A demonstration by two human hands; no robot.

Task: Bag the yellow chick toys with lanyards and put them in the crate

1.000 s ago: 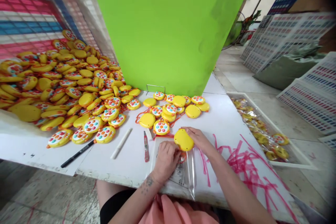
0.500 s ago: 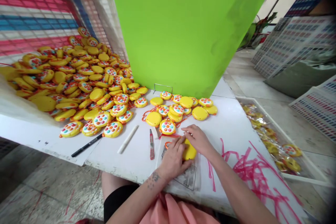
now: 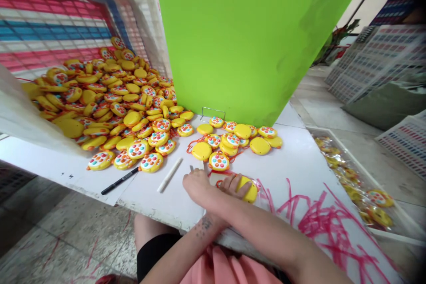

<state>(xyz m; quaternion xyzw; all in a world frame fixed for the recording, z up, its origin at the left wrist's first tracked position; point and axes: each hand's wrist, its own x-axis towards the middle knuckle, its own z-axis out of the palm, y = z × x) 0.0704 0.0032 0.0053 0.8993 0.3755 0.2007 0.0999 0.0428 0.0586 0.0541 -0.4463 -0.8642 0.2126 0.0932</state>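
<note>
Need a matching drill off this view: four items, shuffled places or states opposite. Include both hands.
1. Black pen
2. Left hand
3. Pink strips
4. Right hand

A. Tangled, toward the right end of the table
B. Its forearm crosses on top of the other
C. Lying left of the white stick
D. Fingers over a yellow toy

Pairs: 1-C, 2-D, 3-A, 4-B

Pink garment (image 3: 229, 270); black shorts (image 3: 156, 250); dark marks (image 3: 204, 226) on left forearm (image 3: 193, 240).
</note>
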